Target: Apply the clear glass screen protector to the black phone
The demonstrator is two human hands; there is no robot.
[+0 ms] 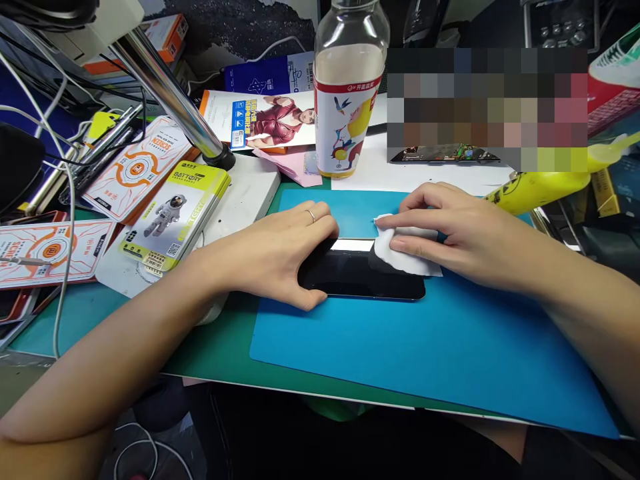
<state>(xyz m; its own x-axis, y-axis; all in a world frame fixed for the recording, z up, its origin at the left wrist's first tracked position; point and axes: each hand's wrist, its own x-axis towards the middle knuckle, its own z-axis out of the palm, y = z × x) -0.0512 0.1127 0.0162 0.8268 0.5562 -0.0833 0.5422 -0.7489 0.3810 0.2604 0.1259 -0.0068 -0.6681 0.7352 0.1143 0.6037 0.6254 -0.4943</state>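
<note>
A phone with a glossy black face (pixel 363 275) lies flat on a blue mat (pixel 410 360). My left hand (pixel 285 257) grips its left end, thumb along the near edge and fingers over the far edge; a ring is on one finger. My right hand (pixel 457 233) pinches a white wipe (pixel 407 253) and presses it against the phone's right part. The wipe covers the phone's far right corner. Some of my right fingertips are hidden behind the wipe.
A clear labelled bottle (pixel 347 100) stands behind the phone. At left are a yellow battery box (pixel 175 217), orange-white screen boxes (pixel 137 170) and a metal stand pole (pixel 173 93) with loose cables. A yellow squeeze bottle (pixel 545 187) lies by my right wrist.
</note>
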